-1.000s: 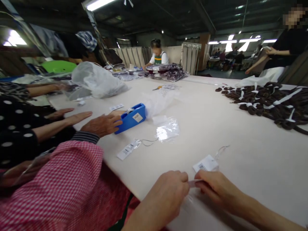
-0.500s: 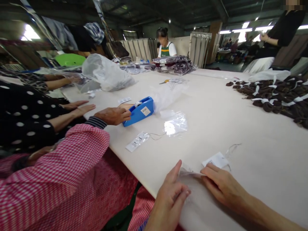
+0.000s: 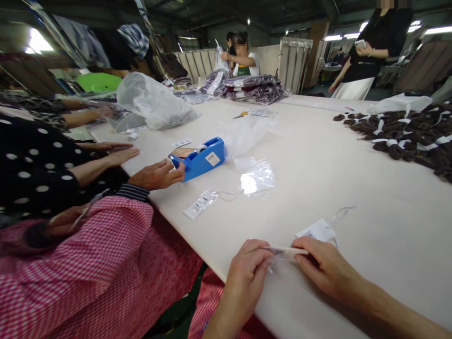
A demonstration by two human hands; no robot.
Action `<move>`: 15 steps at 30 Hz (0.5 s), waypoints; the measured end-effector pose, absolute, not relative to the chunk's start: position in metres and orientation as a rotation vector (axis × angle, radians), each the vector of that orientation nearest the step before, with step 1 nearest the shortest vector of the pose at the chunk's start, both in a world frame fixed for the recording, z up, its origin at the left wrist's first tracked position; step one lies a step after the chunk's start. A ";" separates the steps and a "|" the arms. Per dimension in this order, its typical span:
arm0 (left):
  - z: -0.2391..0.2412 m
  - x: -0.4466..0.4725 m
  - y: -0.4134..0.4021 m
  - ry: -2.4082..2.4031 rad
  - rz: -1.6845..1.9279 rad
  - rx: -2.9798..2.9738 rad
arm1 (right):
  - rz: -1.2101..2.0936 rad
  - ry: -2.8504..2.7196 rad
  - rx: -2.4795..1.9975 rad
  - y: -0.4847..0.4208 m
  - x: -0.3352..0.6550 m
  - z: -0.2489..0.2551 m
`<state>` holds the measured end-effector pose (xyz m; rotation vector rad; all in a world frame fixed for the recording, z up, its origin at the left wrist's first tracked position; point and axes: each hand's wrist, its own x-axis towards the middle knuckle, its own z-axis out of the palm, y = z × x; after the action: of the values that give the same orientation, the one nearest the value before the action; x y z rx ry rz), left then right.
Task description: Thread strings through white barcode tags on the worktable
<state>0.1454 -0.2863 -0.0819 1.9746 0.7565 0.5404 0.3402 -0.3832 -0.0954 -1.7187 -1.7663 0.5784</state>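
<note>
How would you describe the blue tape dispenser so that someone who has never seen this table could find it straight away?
Start at the long pale table and look along its left edge, past the white tags. The tape dispenser lies there, with a co-worker's hand touching its near end. It is the only bright blue thing on the table, among clear bags and white labels.

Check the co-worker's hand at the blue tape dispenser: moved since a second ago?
Yes. The co-worker's hand has slid back along the blue tape dispenser toward its cutter end and the table edge; earlier it covered that end.
</note>
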 end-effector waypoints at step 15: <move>-0.057 0.140 -0.297 0.840 0.376 1.345 | 0.968 -1.370 -1.686 -0.402 0.366 -0.022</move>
<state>0.1396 -0.2968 -0.0574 1.3450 0.8404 0.3762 0.3663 -0.4016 -0.0218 -1.6855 -1.3696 0.9678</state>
